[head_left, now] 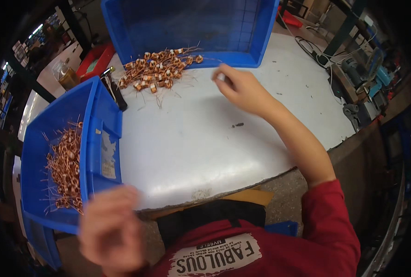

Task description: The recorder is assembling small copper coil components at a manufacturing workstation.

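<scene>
My right hand (242, 90) is above the white tabletop, just right of a heap of small copper wire coils (157, 69) with white bands and long thin leads. Its fingers are curled together in a pinch; a small pale spot shows between them, too little to name. My left hand (110, 226) is smeared by motion near the front corner of a blue bin (91, 99), so its fingers cannot be read. Inside that bin lies a pile of similar copper coils (66, 166).
A larger blue crate (242, 60) stands on its side behind the heap. At the back left are a red tray (94, 60), a jar (64, 74) and a black-handled tool (115, 92). Machinery and cables (353, 74) stand at the right. Dark scraps (237, 124) lie on the tabletop (182, 152).
</scene>
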`<state>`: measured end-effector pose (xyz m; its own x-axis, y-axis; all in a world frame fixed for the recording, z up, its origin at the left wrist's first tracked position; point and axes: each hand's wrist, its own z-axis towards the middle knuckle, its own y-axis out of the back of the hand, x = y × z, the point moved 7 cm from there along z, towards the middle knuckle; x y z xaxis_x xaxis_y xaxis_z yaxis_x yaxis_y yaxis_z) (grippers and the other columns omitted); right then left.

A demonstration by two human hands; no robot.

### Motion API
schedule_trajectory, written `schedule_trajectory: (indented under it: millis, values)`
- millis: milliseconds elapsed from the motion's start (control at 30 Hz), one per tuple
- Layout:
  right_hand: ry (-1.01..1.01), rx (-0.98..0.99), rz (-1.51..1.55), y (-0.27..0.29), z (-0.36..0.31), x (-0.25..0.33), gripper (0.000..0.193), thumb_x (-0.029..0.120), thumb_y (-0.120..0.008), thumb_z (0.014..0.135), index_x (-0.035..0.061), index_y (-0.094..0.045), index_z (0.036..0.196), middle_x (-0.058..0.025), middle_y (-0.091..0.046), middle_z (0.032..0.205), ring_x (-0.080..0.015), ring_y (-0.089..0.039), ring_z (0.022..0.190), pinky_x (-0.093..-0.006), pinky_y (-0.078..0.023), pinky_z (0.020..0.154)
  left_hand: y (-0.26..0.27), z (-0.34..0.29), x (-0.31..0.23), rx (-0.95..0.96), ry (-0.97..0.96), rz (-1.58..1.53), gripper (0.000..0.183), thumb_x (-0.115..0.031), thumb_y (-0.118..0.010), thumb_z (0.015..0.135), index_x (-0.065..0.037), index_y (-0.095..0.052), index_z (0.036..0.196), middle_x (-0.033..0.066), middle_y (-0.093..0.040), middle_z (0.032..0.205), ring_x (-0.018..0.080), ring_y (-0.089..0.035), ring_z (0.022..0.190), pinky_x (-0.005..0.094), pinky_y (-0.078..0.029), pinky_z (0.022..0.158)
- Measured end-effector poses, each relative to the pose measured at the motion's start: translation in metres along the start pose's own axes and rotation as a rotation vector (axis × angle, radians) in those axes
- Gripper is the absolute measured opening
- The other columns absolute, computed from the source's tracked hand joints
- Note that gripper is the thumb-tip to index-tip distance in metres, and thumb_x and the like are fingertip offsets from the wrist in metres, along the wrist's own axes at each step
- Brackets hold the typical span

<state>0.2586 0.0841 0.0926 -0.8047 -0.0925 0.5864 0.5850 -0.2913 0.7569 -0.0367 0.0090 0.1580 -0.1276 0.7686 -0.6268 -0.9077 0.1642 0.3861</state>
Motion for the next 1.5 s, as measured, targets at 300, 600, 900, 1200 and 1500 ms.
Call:
schedule_trajectory:
  millis: [300,600,900,1200,1500]
  values:
    - [0.2,-0.114,-0.298,-0.064,0.129,-0.081,0.019,0.01,-0.062,0.078,0.0072,-0.057,0.097,-0.0077,-0.062,0.09,-0.0246,-0.055,0.084,-0.0337,-0.043,0.081,-0.079,-0.034,0.02,0.301,0.254,-0.422,0.017,0.008,-0.061,0.071,0.003,-0.059,0.088,0.0147,-0.063,0.092,0.0218,-0.061,0.079,0.0267,-0.05,0.071]
    - [0.1,-0.281,-0.341,0.019,0.028,-0.002,0.013,0.01,-0.065,0.077,0.0051,-0.057,0.087,-0.0078,-0.062,0.08,-0.0183,-0.056,0.071,-0.0272,-0.044,0.065,-0.099,-0.036,0.053,0.325,0.343,-0.536,0.016,0.007,-0.058,0.076,0.002,-0.057,0.091,0.0139,-0.061,0.092,0.0187,-0.061,0.077,0.0251,-0.05,0.065]
    - [-0.25,-0.177,0.447,-0.014,-0.12,0.076,0.015,-0.001,-0.067,0.071,-0.0003,-0.059,0.084,-0.0069,-0.06,0.078,-0.0117,-0.051,0.063,-0.0209,-0.042,0.061,-0.153,-0.042,0.077,0.239,0.923,-1.431,0.034,0.001,-0.065,0.079,0.005,-0.049,0.109,0.0143,-0.056,0.1,0.017,-0.062,0.072,0.0227,-0.053,0.063]
    - [-0.063,-0.088,0.393,-0.028,-0.133,0.084,0.017,-0.005,-0.058,0.07,-0.0004,-0.059,0.087,-0.0113,-0.058,0.091,-0.0183,-0.053,0.077,-0.0259,-0.044,0.068,-0.166,-0.07,0.084,0.279,1.102,-1.518,0.031,-0.001,-0.064,0.08,0.005,-0.051,0.107,0.0148,-0.057,0.098,0.0189,-0.062,0.073,0.0239,-0.054,0.065]
    - [-0.07,0.027,0.841,-0.057,-0.146,0.033,0.083,0.002,-0.081,0.052,0.0005,-0.041,0.124,-0.0178,-0.055,0.112,-0.0248,-0.052,0.104,-0.0327,-0.041,0.086,-0.162,-0.086,0.088,0.207,1.14,-1.81,0.026,-0.003,-0.058,0.084,-0.004,-0.053,0.11,0.0187,-0.058,0.102,0.025,-0.061,0.079,0.0333,-0.053,0.07]
